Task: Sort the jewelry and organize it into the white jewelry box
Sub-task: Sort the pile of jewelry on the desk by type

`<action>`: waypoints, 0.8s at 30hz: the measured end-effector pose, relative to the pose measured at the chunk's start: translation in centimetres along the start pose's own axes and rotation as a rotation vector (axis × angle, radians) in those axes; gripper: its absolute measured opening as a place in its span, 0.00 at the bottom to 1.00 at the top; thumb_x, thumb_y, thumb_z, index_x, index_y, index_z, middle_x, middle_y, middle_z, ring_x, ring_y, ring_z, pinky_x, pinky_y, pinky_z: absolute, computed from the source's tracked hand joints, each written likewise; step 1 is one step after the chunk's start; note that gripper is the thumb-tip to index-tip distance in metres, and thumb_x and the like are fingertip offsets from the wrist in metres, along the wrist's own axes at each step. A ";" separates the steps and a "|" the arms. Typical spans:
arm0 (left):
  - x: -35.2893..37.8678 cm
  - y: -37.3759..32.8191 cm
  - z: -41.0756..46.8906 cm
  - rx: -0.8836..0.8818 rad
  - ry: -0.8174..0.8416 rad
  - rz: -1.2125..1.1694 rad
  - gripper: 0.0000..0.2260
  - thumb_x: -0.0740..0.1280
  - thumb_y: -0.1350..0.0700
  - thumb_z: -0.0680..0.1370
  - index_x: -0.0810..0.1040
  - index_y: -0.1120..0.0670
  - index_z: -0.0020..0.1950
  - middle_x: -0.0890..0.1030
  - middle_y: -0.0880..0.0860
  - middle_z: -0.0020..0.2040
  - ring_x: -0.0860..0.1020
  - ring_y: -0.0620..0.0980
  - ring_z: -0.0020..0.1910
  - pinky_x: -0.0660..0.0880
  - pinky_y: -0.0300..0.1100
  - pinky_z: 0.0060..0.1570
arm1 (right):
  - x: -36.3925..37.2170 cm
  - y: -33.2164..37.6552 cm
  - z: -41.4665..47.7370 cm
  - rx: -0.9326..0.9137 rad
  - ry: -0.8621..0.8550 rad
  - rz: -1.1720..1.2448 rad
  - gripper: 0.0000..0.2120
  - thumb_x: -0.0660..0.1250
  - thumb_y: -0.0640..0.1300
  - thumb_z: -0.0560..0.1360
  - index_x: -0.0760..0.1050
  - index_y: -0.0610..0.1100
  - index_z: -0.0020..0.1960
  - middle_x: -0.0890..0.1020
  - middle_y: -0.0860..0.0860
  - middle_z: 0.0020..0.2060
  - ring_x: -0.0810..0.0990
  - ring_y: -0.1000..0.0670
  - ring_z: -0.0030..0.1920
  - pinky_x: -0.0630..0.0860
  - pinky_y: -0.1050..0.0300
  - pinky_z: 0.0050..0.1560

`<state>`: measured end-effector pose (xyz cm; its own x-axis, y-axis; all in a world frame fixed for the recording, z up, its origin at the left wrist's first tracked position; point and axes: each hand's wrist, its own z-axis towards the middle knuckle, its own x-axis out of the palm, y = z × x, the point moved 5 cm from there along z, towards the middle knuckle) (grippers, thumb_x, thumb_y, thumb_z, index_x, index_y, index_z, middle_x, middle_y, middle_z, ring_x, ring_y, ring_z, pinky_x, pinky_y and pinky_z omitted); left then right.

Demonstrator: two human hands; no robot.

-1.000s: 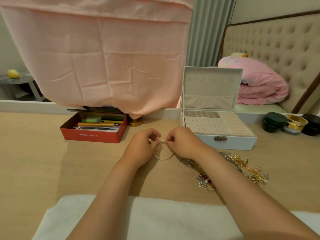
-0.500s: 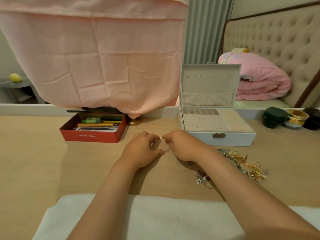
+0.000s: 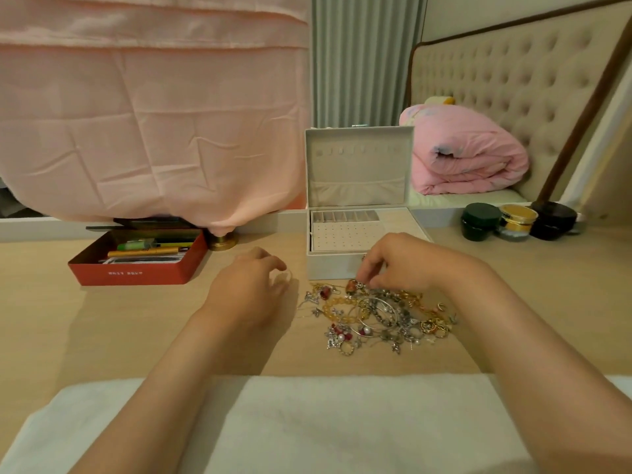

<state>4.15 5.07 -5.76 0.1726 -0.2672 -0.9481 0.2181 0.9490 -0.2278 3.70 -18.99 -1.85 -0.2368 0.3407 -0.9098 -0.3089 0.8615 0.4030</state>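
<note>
- On the light wooden worktop [image 3: 102, 330], right in front of the person, lies the jewelry pile [image 3: 379, 314]: silver and gold chains, rings and an amber-coloured bead bracelet, all tangled together.
- Just behind this pile stands the white jewelry box [image 3: 359, 179]. Its lid is upright and open. The tray inside shows a row of small compartments at the back, a dotted panel in front of them and ribbed rolls on the right side.
- The right hand [image 3: 400, 265] is over the far edge of the pile, in front of the front wall of the box. Its fingers are bent downward, and the thumb and forefinger come together to pinch a reddish bead piece [image 3: 353, 286] at that edge.
- The left hand [image 3: 246, 289] is to the left of the pile and apart from it, palm down and low over the worktop. Its fingers are loosely curled and a little spread. A thin pale curved line shows at the fingertips, but it is blurred, so I cannot tell whether the fingers hold anything.
- Further left stands a red tin [image 3: 136, 273] with pens inside, partly under a hanging pink cloth [image 3: 154, 131].
- At the right, near the back edge, three small jars [image 3: 478, 222] stand side by side.
- A white towel [image 3: 307, 422] covers the near edge, under both forearms.
</note>
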 end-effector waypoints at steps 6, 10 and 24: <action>0.1 -8.0 1.2 0.147 0.220 -0.265 0.05 0.68 0.44 0.77 0.80 0.42 0.51 0.81 0.41 0.45 0.77 0.39 0.41 0.75 0.41 0.44 | 2.0 -1.3 1.5 0.020 0.055 -0.086 0.08 0.78 0.45 0.72 0.86 0.54 0.50 0.84 0.61 0.44 0.81 0.59 0.45 0.77 0.60 0.49; 1.9 -9.5 1.8 0.147 0.358 -0.344 0.06 0.71 0.43 0.75 0.81 0.43 0.47 0.83 0.41 0.41 0.79 0.40 0.40 0.77 0.42 0.45 | 2.6 -1.8 2.1 0.010 0.049 -0.094 0.02 0.75 0.45 0.73 0.84 0.52 0.43 0.83 0.58 0.39 0.81 0.56 0.42 0.79 0.56 0.46; 0.2 -5.0 2.4 -0.029 0.186 -0.640 0.05 0.74 0.59 0.75 0.83 0.48 0.43 0.84 0.49 0.37 0.82 0.47 0.32 0.80 0.42 0.38 | 1.3 0.5 1.6 0.015 -0.249 0.473 0.04 0.72 0.40 0.77 0.83 0.49 0.47 0.84 0.51 0.38 0.82 0.54 0.32 0.77 0.61 0.34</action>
<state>5.37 -0.16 -4.25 -0.1521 -0.7484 -0.6456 0.1962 0.6173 -0.7619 4.74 -17.53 -2.96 -0.1212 0.7707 -0.6256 -0.2081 0.5965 0.7752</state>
